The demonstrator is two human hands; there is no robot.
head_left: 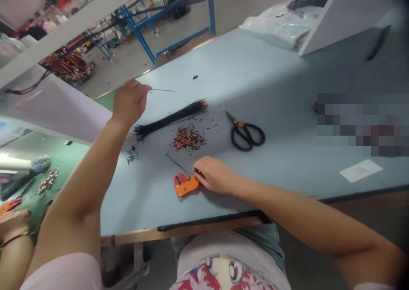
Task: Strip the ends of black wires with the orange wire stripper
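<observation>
Raised past the far left end of a black wire bundle (pixel 172 118), my left hand (pixel 131 100) pinches a thin dark wire (pixel 162 90) that points right. My right hand (pixel 215 174) is wrapped round the handles of an orange and red wire stripper (pixel 187 187), whose red jaws face left. Another thin dark wire (pixel 179 164) reaches from the fingers of that hand toward the upper left. A pile of small copper-coloured and black scraps (pixel 188 138) lies between the bundle and the stripper.
Black-handled scissors (pixel 247 134) lie right of the scraps. Small blue-tipped bits (pixel 131 155) sit at the left, a white label (pixel 361 170) at the right. White panels (pixel 64 98) stand at the left and upper right. Another person's hand (pixel 14 224) is at the far left.
</observation>
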